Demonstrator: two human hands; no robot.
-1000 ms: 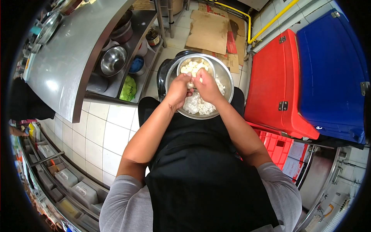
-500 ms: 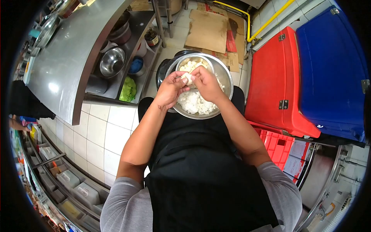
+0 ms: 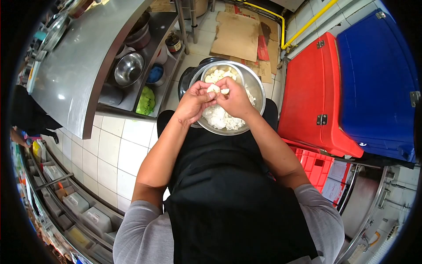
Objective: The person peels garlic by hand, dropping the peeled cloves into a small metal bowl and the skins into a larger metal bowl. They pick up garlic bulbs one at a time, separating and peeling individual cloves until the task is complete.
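Note:
A garlic bulb (image 3: pixel 213 88) is pinched in the fingers of my left hand (image 3: pixel 193 104). Close beside it, my right hand (image 3: pixel 236 100) holds a garlic clove (image 3: pixel 225 91) between thumb and fingers. Both hands are above a large metal bowl (image 3: pixel 261 103) resting at my lap. Inside it, on the far side, sits a smaller metal bowl (image 3: pixel 239 75) with peeled garlic cloves (image 3: pixel 216 75). White papery garlic skins (image 3: pixel 222 119) lie in the near part of the large bowl, partly covered by my hands.
A steel counter (image 3: pixel 83 57) with a lower shelf holding bowls and pots stands at left. Red (image 3: pixel 307 92) and blue (image 3: pixel 378 83) hinged boxes are at right, above a red crate (image 3: pixel 314 165). Flattened cardboard (image 3: pixel 235 35) lies ahead. Another person in dark clothes (image 3: pixel 28 112) stands far left.
My right fingers have shifted slightly away from the bulb, and a clove now shows separately in them. The person at far left has moved a little.

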